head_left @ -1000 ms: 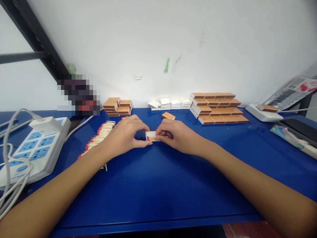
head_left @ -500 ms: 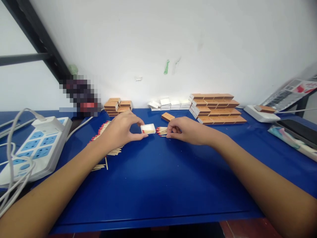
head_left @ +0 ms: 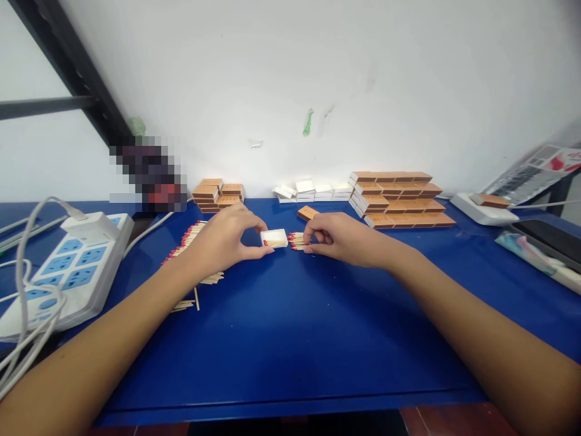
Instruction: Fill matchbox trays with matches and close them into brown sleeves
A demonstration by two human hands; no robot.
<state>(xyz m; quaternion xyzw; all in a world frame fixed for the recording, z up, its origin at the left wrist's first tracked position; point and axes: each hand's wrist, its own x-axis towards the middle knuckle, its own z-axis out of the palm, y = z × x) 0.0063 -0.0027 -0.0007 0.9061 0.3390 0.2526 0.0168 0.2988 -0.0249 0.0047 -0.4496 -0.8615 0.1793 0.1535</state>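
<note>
My left hand (head_left: 226, 237) grips a small white matchbox tray (head_left: 280, 234) by its left end, between thumb and fingertips. A few red-tipped matches (head_left: 273, 243) lie along the tray's near side. Just right of the tray, my right hand (head_left: 336, 240) is closed, its thumb and fingertips pinched at the tail ends of a small bundle of matches (head_left: 296, 237) with heads pointing left. Behind that hand lies a brown matchbox sleeve (head_left: 307, 212). A large spread of matches (head_left: 193, 233) is partly hidden beneath my left hand and forearm.
Brown matchboxes (head_left: 399, 204) are stacked at the back right, others (head_left: 218, 195) at the back left. White trays (head_left: 305, 189) stand between them by the wall. A power strip (head_left: 86, 266) with cables sits left; a phone (head_left: 549, 242) lies right on the blue table (head_left: 290, 339).
The view has shifted very slightly. Both hands keep nearly the same place and grip, with the right fingers still at the match bundle.
</note>
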